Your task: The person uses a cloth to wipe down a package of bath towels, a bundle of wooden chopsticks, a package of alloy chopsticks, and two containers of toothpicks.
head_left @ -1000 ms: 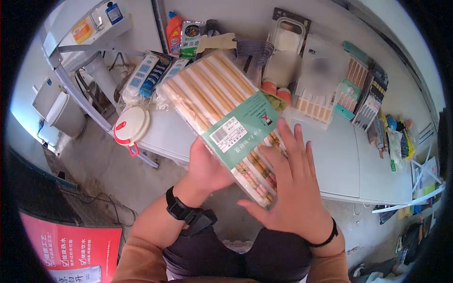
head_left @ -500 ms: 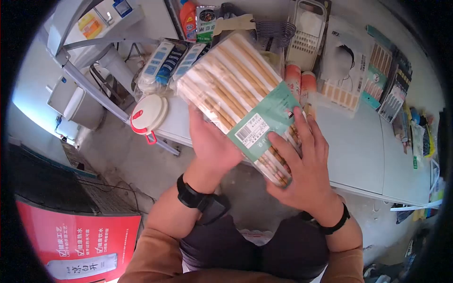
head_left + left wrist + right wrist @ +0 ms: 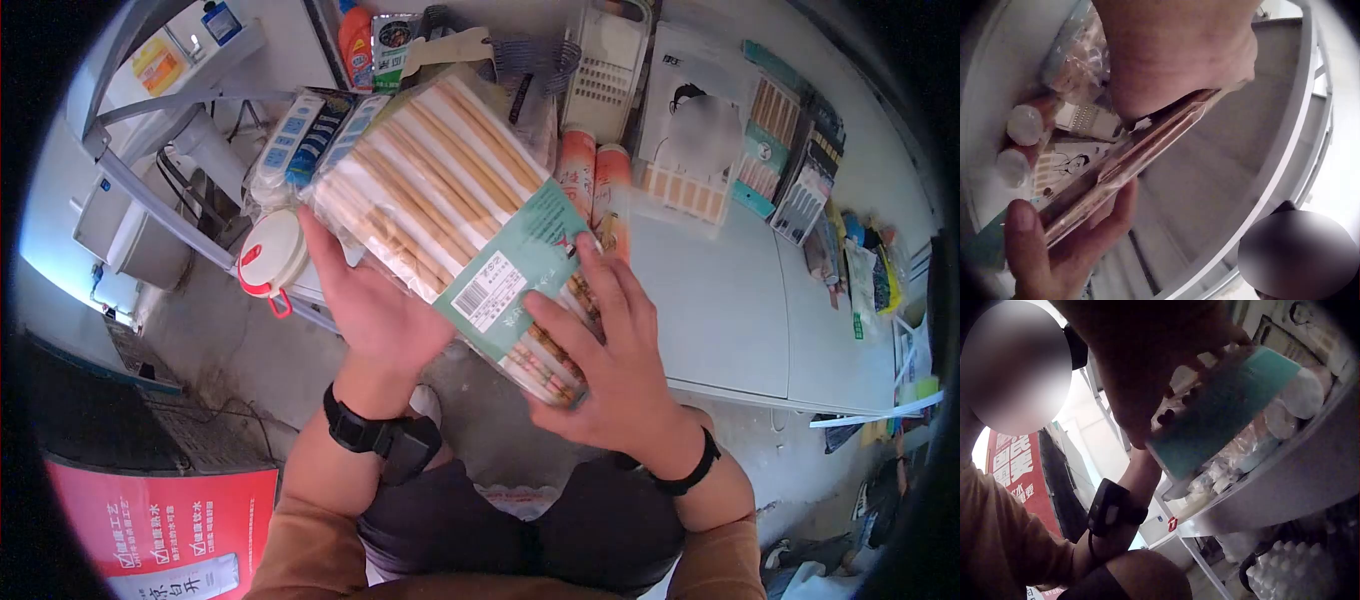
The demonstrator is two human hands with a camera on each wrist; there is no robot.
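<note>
A clear-wrapped pack of chopsticks (image 3: 430, 180) with a green paper band (image 3: 500, 285) is held tilted above the table's front edge. Beneath its left edge lies my left hand (image 3: 380, 310), palm up, thumb spread away from the pack, its fingers hidden underneath. My right hand (image 3: 620, 350) grips the lower right end, where the chopsticks have patterned ends. In the left wrist view the pack appears edge-on, between the right hand's thumb (image 3: 1022, 228) and fingers. The right wrist view shows the green band (image 3: 1222, 419) below the right hand.
On the white table (image 3: 700, 310) stand red cylinders (image 3: 578, 175), a grater (image 3: 605, 75) and several packaged goods. A round white lidded container (image 3: 272, 255) with red clips sits at the left edge. A red printed board (image 3: 165, 530) is at lower left.
The left thumb has swung out from the pack's edge. The right hand's spread fingers have drawn together over the lower end. The head view shifted and swung back.
</note>
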